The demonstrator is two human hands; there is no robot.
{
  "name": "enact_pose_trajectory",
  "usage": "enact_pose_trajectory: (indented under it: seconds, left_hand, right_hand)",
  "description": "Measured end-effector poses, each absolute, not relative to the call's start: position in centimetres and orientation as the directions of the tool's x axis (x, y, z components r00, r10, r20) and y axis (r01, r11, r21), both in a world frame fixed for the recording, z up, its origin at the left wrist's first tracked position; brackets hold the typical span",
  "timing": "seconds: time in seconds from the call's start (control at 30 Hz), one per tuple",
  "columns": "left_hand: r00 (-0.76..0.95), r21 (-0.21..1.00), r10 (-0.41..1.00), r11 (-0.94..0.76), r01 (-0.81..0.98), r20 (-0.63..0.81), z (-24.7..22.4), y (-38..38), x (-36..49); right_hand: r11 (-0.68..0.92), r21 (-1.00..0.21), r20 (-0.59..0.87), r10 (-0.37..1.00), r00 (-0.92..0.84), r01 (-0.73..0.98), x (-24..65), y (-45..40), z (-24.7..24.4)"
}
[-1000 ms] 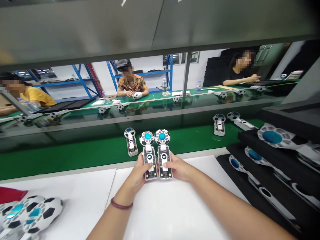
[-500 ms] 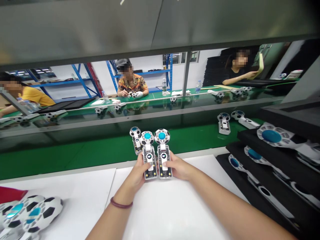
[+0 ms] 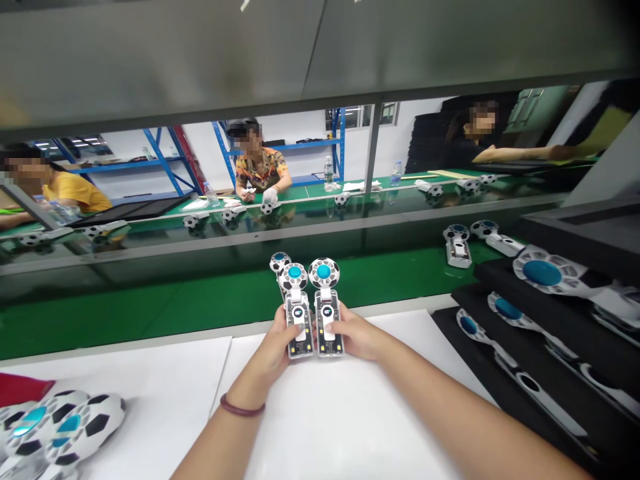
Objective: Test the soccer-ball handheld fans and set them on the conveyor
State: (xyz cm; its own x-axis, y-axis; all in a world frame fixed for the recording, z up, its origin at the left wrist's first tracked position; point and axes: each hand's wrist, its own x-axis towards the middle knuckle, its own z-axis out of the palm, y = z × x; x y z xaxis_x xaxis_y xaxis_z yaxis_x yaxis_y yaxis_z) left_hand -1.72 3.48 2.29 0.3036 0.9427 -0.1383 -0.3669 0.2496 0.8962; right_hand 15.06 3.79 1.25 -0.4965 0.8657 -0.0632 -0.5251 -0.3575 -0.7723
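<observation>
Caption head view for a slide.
Left hand and right hand each hold a football-patterned device at a white worktop.

There are two foreground hands (image 3: 357, 333), two held football-patterned devices (image 3: 299, 307), three loose devices (image 3: 457, 247) on the nearer belt (image 3: 125, 307), three co-workers (image 3: 261, 170).

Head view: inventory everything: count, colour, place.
Held football-headed devices: two, black-white-blue, centre
Belt devices: three, same colours, middle and right
Piled devices: three visible, same colours, lower left
Far devices: several, black-white, far line
Tray stack with devices: one, black, right
Belt: one, green, middle
Tabletop: one, white, below
Red item: one, red, left
Bottles: at least three, clear, far counter
Co-workers: three, yellow, patterned, dark tops, far side
Shelves: several, blue, back
Overhead panel: one, grey, top
Wristband: one, maroon, left wrist
Left hand: one, bare, centre
Right hand: one, bare, centre
</observation>
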Motion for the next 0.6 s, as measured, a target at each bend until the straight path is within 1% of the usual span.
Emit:
enact_pose_trajectory:
  seconds: [0.07,0.2,0.3,0.43,0.47,0.53,0.6]
  left_hand:
    - [0.3,0.901,0.945,0.239,-0.362,-0.13,2.3,3.5,-1.7]
    - [0.241,0.917,0.966,0.176,-0.358,-0.091,2.5,3.4,-1.5]
    - [0.191,0.928,0.981,0.087,-0.362,-0.018,3.3,3.3,-1.5]
    - [-0.001,0.938,0.983,-0.177,-0.297,0.185,6.3,3.2,-1.7]
    - [-0.02,0.939,0.979,-0.201,-0.279,0.204,7.5,3.2,-1.8]
    - [-0.017,0.952,0.982,-0.186,-0.242,0.187,10.2,2.8,-2.1]
    - [0.01,0.956,0.984,-0.17,-0.238,0.177,12.9,2.0,-2.7]
  right_hand:
    - [-0.355,-0.774,-0.067,0.87,-0.489,-0.525,15.0,3.8,1.4]
    - [-0.334,-0.775,-0.066,0.887,-0.458,-0.536,14.8,3.6,1.8]
    - [-0.288,-0.785,-0.021,0.897,-0.441,-0.549,14.9,3.5,2.7]
    - [-0.143,-0.806,0.071,0.94,-0.334,-0.574,16.2,3.9,5.7]
    - [-0.11,-0.805,0.088,0.95,-0.3,-0.583,16.6,4.0,6.9]
    - [-0.025,-0.813,0.125,0.968,-0.217,-0.581,17.6,4.0,9.7]
    - [0.105,-0.875,0.162,0.984,-0.081,-0.472,18.8,3.4,12.7]
